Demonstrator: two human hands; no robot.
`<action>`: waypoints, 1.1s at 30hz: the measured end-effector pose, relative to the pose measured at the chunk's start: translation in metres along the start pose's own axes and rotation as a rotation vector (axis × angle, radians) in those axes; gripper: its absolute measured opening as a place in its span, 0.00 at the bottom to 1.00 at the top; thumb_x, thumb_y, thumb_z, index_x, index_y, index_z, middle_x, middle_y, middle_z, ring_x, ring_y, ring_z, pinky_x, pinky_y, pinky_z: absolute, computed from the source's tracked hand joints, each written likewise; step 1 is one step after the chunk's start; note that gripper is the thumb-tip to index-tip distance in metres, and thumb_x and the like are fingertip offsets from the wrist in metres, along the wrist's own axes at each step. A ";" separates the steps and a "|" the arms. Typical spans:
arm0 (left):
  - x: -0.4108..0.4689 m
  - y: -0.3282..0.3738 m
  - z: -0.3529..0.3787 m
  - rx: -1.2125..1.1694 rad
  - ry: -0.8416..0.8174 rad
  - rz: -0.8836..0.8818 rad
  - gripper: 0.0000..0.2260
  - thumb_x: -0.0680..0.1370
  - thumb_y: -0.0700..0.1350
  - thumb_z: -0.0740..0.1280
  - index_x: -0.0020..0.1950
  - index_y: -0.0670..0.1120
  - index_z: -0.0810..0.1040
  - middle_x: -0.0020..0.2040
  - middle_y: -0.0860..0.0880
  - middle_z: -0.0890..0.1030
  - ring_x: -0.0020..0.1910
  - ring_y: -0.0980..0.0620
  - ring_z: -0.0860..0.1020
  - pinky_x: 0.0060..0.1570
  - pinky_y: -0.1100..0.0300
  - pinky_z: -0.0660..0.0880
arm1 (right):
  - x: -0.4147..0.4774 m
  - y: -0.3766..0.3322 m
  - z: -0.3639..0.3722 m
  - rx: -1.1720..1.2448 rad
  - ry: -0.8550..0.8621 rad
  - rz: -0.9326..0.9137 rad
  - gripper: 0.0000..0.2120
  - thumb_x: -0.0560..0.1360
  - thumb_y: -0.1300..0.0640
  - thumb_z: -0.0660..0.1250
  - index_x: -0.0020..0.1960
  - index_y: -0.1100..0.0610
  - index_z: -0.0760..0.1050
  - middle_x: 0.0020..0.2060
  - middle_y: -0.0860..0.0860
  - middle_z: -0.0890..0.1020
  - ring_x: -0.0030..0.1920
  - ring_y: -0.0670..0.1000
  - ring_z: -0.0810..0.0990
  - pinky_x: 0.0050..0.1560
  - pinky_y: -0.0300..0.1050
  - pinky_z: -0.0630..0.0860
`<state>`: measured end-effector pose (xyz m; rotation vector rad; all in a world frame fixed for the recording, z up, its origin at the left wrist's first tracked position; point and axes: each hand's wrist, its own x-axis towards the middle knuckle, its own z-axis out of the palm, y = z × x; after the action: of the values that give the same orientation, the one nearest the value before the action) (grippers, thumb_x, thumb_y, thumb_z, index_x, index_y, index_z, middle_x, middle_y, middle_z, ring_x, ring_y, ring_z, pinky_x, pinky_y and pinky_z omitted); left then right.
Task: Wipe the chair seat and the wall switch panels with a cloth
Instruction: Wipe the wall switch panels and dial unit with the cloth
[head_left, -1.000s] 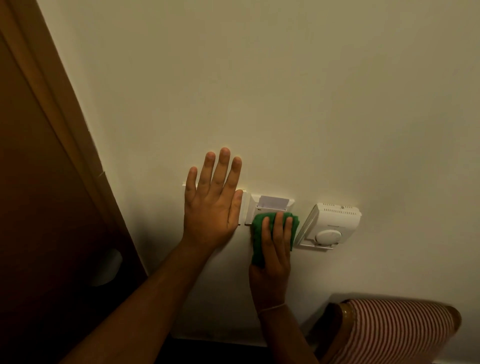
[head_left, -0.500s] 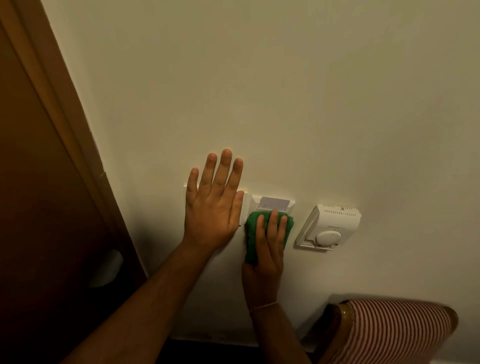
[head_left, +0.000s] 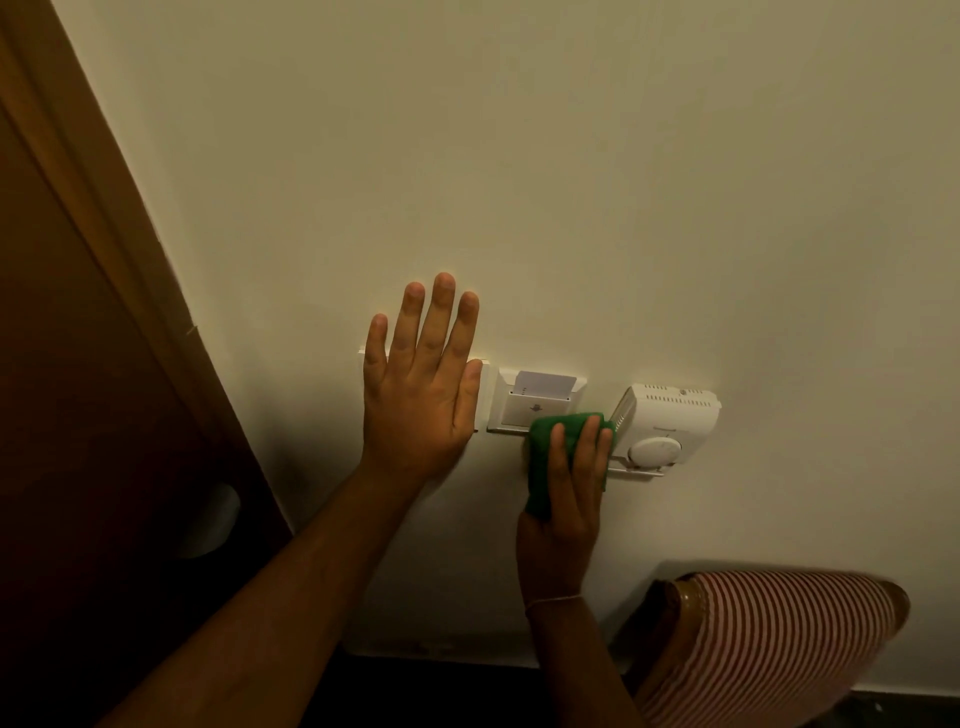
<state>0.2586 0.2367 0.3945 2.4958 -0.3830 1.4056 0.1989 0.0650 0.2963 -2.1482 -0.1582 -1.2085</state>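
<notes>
My left hand lies flat on the cream wall, fingers spread, and covers most of a white switch panel. To its right is a white key-card panel with a card in its slot. My right hand presses a green cloth on the wall below that panel's lower right corner, touching the left side of a white thermostat. A chair with a red-and-white striped cushion stands at the lower right.
A brown wooden door and its frame fill the left side, with a pale round handle low down. A dark floor strip runs along the wall's foot.
My right hand and the cloth have slid right and down, off the card panel's face toward the thermostat. My left hand has stayed flat on the wall.
</notes>
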 end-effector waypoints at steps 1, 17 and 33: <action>0.000 0.000 0.000 -0.003 -0.003 -0.004 0.30 0.92 0.55 0.46 0.92 0.51 0.40 0.91 0.51 0.36 0.91 0.48 0.37 0.88 0.46 0.35 | 0.000 0.000 -0.001 0.008 0.009 0.025 0.37 0.75 0.79 0.66 0.80 0.59 0.64 0.84 0.54 0.58 0.86 0.62 0.53 0.86 0.59 0.54; -0.001 0.001 0.001 0.008 0.026 0.000 0.30 0.91 0.54 0.48 0.92 0.51 0.41 0.91 0.52 0.37 0.91 0.48 0.39 0.88 0.46 0.38 | 0.005 -0.024 0.012 0.075 0.047 0.045 0.37 0.74 0.79 0.69 0.80 0.63 0.64 0.84 0.51 0.57 0.86 0.60 0.51 0.86 0.57 0.53; -0.001 -0.001 0.001 0.028 0.032 0.023 0.31 0.91 0.53 0.49 0.92 0.50 0.41 0.91 0.50 0.36 0.91 0.47 0.38 0.88 0.44 0.38 | 0.021 -0.033 0.023 0.014 0.028 -0.188 0.39 0.76 0.71 0.75 0.81 0.60 0.59 0.82 0.52 0.59 0.86 0.53 0.51 0.85 0.57 0.56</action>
<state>0.2593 0.2379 0.3936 2.4953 -0.3897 1.4673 0.2137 0.0997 0.3206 -2.1406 -0.3629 -1.3380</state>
